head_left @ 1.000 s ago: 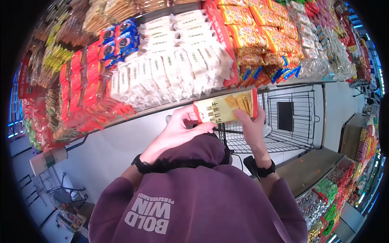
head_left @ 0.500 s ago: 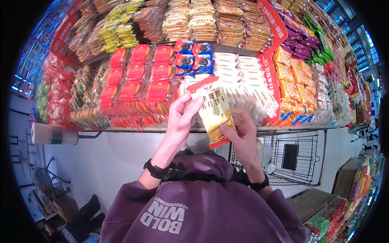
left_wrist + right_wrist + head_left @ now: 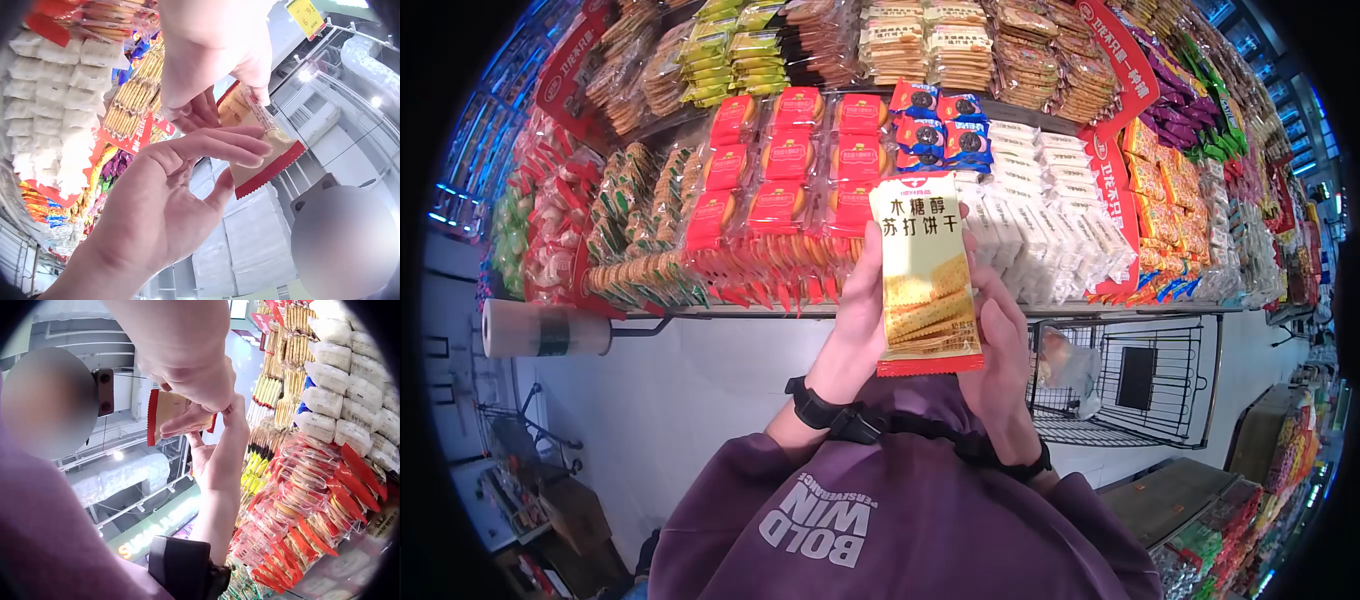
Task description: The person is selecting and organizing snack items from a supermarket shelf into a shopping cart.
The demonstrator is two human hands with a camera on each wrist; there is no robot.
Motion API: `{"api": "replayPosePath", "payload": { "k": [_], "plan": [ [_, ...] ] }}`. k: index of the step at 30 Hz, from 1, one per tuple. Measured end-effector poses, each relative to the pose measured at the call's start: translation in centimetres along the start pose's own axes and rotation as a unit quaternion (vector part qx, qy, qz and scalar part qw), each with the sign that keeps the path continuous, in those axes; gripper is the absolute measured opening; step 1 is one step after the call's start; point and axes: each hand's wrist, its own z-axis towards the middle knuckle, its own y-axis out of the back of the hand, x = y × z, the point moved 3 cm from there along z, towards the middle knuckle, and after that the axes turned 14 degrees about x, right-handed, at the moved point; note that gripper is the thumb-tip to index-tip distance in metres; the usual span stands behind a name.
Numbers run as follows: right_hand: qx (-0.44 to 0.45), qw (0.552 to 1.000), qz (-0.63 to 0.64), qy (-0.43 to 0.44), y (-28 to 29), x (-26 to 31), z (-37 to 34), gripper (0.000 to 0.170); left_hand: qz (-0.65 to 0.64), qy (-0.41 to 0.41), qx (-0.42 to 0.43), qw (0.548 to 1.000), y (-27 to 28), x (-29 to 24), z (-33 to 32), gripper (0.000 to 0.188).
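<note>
Both hands hold a packet of soda crackers (image 3: 927,280) upright in front of the chest. It is pale yellow with red ends, dark printed characters and a picture of crackers, and its front faces up to the head view. My left hand (image 3: 860,315) grips the packet's left edge, most of its fingers hidden behind. On the opposite edge, my right hand (image 3: 1000,335) has its thumb at the side and fingers behind. The left wrist view shows the right hand (image 3: 169,194) pinching near the packet's red end, with the left hand (image 3: 215,47) close above.
A slanted display of packed biscuits stands ahead: red-labelled packs (image 3: 785,160), blue packets (image 3: 940,130) and white packs (image 3: 1055,235). A wire shopping cart (image 3: 1170,385) is at the right. A plastic bag roll (image 3: 545,328) sticks out at the left below the display edge.
The packet has turned from sideways, through a tilt, to upright, with its lettering now level. Both hands have shifted to its side edges. The head view has swung to show more of the display.
</note>
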Motion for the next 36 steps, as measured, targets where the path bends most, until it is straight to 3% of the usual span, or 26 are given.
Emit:
{"api": "replayPosePath", "payload": {
  "k": [6, 12, 13, 15, 16, 19, 20, 23, 24, 29, 30, 32, 34, 36],
  "plan": [
    [0.061, 0.998, -0.005, -0.023, -0.2, -0.9, 0.9, 0.026, -0.013, -0.015, 0.032, 0.999, -0.4, -1.3, -0.2, 0.082],
    [0.062, 0.997, -0.024, -0.041, -0.3, -1.4, 1.7, 0.025, 0.013, -0.036, 0.01, 0.999, -0.9, -2.5, -0.5, 0.079],
    [0.053, 0.997, -0.034, -0.047, 0.0, -1.5, 1.8, 0.025, 0.062, -0.037, -0.029, 0.997, -0.9, -2.8, -0.7, 0.078],
    [0.005, 0.981, -0.19, -0.022, -0.2, -0.6, 2.6, 0.029, 0.16, -0.039, -0.109, 0.98, -1.0, -3.8, -1.1, 0.076],
    [-0.019, 0.964, -0.266, -0.01, -0.3, -0.2, 2.9, 0.031, 0.236, -0.046, -0.095, 0.966, -1.0, -4.5, -0.7, 0.063],
    [0.027, 0.892, -0.448, 0.052, 0.1, 0.6, 3.7, 0.039, 0.494, -0.033, -0.173, 0.851, -2.6, -5.6, -0.1, 0.065],
    [0.031, 0.89, -0.453, 0.04, -0.2, 0.7, 3.9, 0.044, 0.51, -0.051, -0.174, 0.841, -2.8, -5.7, 0.3, 0.059],
    [0.056, 0.891, -0.45, 0.033, -0.1, 0.9, 4.1, 0.046, 0.572, -0.053, -0.203, 0.793, -3.5, -5.3, 0.8, 0.057],
    [0.049, 0.894, -0.445, 0.026, 0.0, 0.9, 4.2, 0.047, 0.5, -0.063, -0.239, 0.83, -3.9, -5.2, 1.1, 0.05],
    [0.037, 0.921, -0.388, 0.013, 0.7, -0.1, 4.0, 0.042, 0.549, -0.071, -0.218, 0.804, -4.3, -4.7, 1.1, 0.049],
    [0.027, 0.948, -0.317, -0.003, 1.2, -0.5, 3.8, 0.04, 0.564, -0.07, -0.21, 0.795, -4.5, -4.6, 1.1, 0.049],
    [0.006, 0.985, -0.171, -0.034, 2.0, -1.0, 3.4, 0.037, 0.53, -0.057, -0.226, 0.815, -3.8, -4.7, 0.7, 0.047],
    [-0.011, 0.99, -0.122, -0.066, 1.8, -1.1, 3.4, 0.043, 0.483, -0.016, -0.244, 0.841, -2.6, -4.9, 0.0, 0.04],
    [-0.01, 0.992, -0.092, -0.089, 1.9, -1.3, 3.3, 0.046, 0.432, 0.005, -0.21, 0.877, -2.6, -4.9, -0.3, 0.038]
  ]
}}
